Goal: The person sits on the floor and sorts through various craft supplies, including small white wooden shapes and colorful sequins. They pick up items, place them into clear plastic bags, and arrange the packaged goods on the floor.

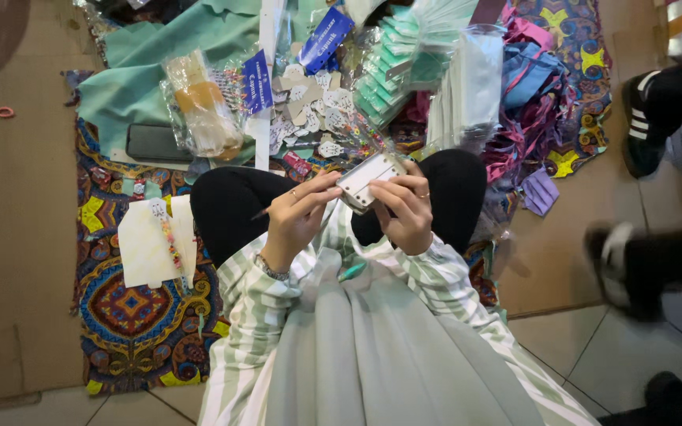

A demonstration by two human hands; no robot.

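I sit cross-legged on a patterned cloth (132,315). Both hands are raised over my lap around a small white card in a clear plastic sleeve (366,178). My right hand (404,207) grips the card from below and the right side, thumb on its face. My left hand (297,217) pinches the card's left edge with its fingertips; a thin dark stick shows under its fingers. My sleeves are green-and-white striped.
Ahead lie a heap of small white tags (309,102), stacks of green packets (396,67), blue cards (256,80), a bagged roll (199,106), teal fabric (167,55) and a dark case (158,143). White cards with a beaded strand (159,241) lie left. Another person's shoes (641,118) are right.
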